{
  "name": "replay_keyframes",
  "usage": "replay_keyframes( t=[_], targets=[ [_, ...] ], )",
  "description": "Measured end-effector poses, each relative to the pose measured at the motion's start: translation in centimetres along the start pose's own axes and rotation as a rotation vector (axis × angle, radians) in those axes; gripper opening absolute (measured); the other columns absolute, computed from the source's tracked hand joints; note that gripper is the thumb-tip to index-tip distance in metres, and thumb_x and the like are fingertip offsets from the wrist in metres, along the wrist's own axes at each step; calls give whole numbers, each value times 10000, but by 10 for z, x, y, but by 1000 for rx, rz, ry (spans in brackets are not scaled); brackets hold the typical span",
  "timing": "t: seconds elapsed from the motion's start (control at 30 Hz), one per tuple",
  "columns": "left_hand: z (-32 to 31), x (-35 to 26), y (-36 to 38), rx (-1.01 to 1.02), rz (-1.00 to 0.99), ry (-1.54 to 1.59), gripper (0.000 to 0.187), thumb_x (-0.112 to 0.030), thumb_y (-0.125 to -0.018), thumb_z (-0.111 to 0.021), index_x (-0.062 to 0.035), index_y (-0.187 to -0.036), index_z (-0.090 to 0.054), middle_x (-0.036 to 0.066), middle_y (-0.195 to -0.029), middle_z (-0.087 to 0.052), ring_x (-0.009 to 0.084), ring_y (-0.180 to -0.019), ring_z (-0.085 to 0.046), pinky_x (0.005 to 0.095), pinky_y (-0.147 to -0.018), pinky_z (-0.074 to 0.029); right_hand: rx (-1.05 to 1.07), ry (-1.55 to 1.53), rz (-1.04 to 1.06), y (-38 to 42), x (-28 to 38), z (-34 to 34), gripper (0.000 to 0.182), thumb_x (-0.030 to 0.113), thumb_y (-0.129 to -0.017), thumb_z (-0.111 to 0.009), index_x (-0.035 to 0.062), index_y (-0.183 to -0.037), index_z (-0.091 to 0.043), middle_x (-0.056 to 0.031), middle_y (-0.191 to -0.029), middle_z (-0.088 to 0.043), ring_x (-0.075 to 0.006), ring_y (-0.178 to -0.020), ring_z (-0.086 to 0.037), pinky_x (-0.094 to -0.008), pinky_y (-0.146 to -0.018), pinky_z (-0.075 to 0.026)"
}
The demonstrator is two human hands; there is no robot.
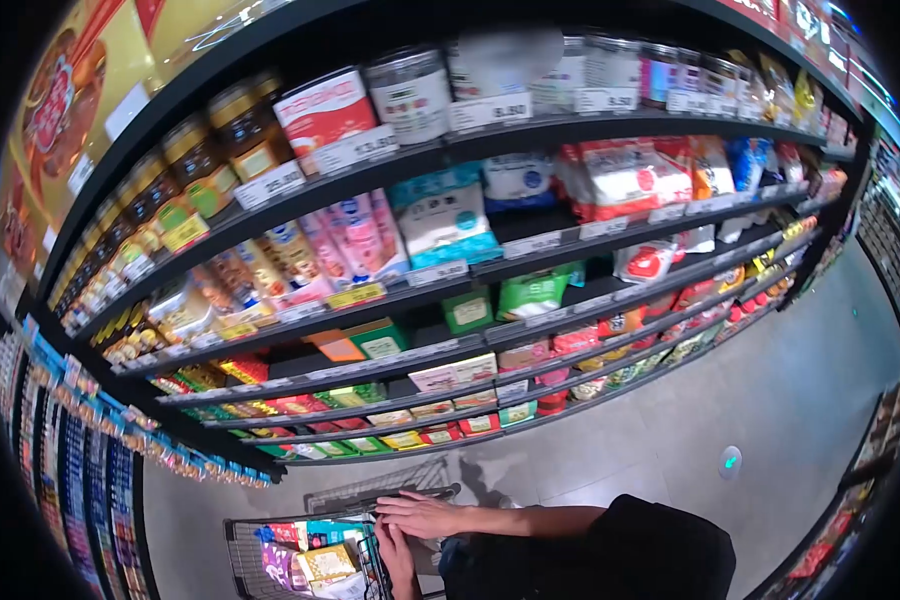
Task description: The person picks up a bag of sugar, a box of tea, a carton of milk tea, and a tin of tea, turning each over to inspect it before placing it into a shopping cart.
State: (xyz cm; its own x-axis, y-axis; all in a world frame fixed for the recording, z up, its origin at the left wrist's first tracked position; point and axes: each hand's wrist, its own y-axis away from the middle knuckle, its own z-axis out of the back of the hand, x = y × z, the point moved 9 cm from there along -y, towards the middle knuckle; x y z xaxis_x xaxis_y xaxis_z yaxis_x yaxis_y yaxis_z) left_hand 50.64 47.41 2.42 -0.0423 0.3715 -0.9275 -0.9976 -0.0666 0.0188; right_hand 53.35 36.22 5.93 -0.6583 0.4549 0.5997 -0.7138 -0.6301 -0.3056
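Both hands rest by the handle end of a wire shopping cart (232,545) at the bottom left. My right hand (420,515) lies flat there with its fingers stretched out, its bare forearm reaching in from the black sleeve. Just below it, my left hand (397,558) also has its fingers extended, their tips close to or under the right hand. Inside the cart are a purple package (278,565), a yellow and white package (328,566) and several other packed goods. Neither hand holds any of these goods.
A long store shelf (460,352) crosses the view, stocked with jars, bags and boxes above price tags. Another rack (75,490) stands at the left. Grey floor (620,470) lies between the shelf and goods (835,525) at the lower right. A round floor marker (730,461) shows a green arrow.
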Motion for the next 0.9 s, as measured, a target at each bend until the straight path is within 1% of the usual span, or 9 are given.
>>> replay_keyframes(
  t=[0.13,0.27,0.47,0.57,0.73,0.8,0.83,0.87,0.9],
  targets=[
    [-7,-6,1,126,55,141,378,-273,-1052,-419,30,-1267,-487,122,-1130,-579,169,-1005,-538,297,-879,-437,58,-101,-39,3,3,1,351,199,-984,-471,61,-1301,-532,-94,-1506,-389,-264,-1451,-268,-485,-1100,-362],
    [-9,9,0,115,51,384,343,-253,-1055,-420,31,-1222,-515,56,-1067,-566,100,-931,-506,241,-805,-416,-99,-98,67,-1,5,2,269,141,-937,-519,19,-1164,-593,-137,-1409,-478,-288,-1424,-315,-423,-1059,-416],
    [0,21,1,95,-12,240,367,-216,-1023,-483,54,-1272,-490,131,-1181,-571,200,-1069,-542,323,-945,-434,-244,-206,48,16,15,32,253,165,-950,-528,30,-1147,-610,-127,-1290,-575,-318,-1262,-509,-393,-1019,-447],
    [-4,-24,6,81,-66,19,412,-74,-973,-517,56,-1354,-428,194,-1289,-524,275,-1196,-522,366,-1042,-399,-216,-380,-286,38,-2,41,260,226,-955,-540,70,-1145,-622,-100,-1151,-650,-306,-985,-651,-402,-819,-523],
    [-7,-16,12,133,-290,-113,564,-43,-908,-572,39,-1426,-364,207,-1345,-480,294,-1233,-490,353,-1065,-372,-233,-425,-572,89,-15,35,265,252,-958,-544,84,-1139,-637,-144,-991,-695,-350,-905,-666,-413,-802,-524],
    [-5,5,12,232,-230,-33,622,-40,-921,-560,-10,-1481,-291,207,-1351,-472,296,-1152,-559,351,-1005,-440,-266,-418,-629,101,-13,30,284,270,-964,-551,84,-1158,-639,-145,-1010,-701,-345,-908,-673,-402,-793,-526],
    [-7,-2,23,358,70,138,670,-78,-949,-554,-88,-1525,-211,189,-1228,-562,258,-909,-671,322,-774,-554,-278,-421,-656,109,-12,25,289,282,-969,-548,87,-1160,-641,-148,-1022,-698,-340,-923,-672,-401,-799,-526],
    [-8,-4,25,366,83,138,670,-78,-949,-554,-88,-1525,-211,189,-1228,-562,258,-909,-671,322,-774,-554,-287,-428,-682,117,-11,18,295,294,-974,-545,90,-1162,-643,-151,-1035,-695,-335,-938,-672,-400,-805,-525],
    [-8,5,29,403,201,230,665,-108,-961,-556,-116,-1526,-207,166,-1128,-596,222,-762,-662,294,-635,-532,-261,-398,-671,118,-9,9,318,303,-982,-534,99,-1212,-614,-149,-1049,-694,-335,-939,-675,-404,-821,-526]
  ],
)
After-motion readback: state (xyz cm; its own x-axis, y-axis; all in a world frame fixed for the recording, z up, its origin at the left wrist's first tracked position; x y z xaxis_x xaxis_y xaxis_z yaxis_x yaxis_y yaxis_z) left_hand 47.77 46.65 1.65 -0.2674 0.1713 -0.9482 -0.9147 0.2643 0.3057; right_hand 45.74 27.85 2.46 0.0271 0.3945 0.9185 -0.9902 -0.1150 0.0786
